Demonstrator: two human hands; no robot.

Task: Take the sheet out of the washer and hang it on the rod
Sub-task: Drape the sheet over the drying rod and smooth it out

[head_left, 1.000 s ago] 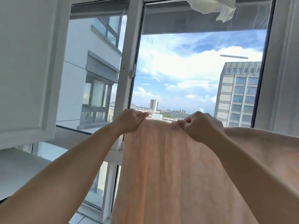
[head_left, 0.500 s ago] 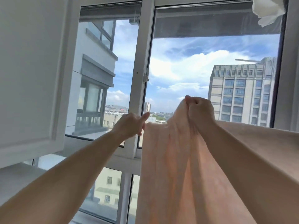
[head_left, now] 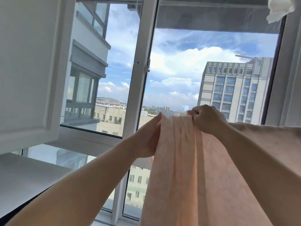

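Head view: left of both hands, a white cabinet door (head_left: 27,70) stands open before the window frame (head_left: 141,66). The left hand (head_left: 149,137) lies with straight fingers against the left edge of the peach sheet (head_left: 187,168). The right hand (head_left: 207,119) clenches the sheet's bunched top. White cloth (head_left: 276,8) hangs above it.

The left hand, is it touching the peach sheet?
Touching. The head view shows the left hand lying against the gathered edge of the peach sheet, no gap between them, while the right hand grips its top.
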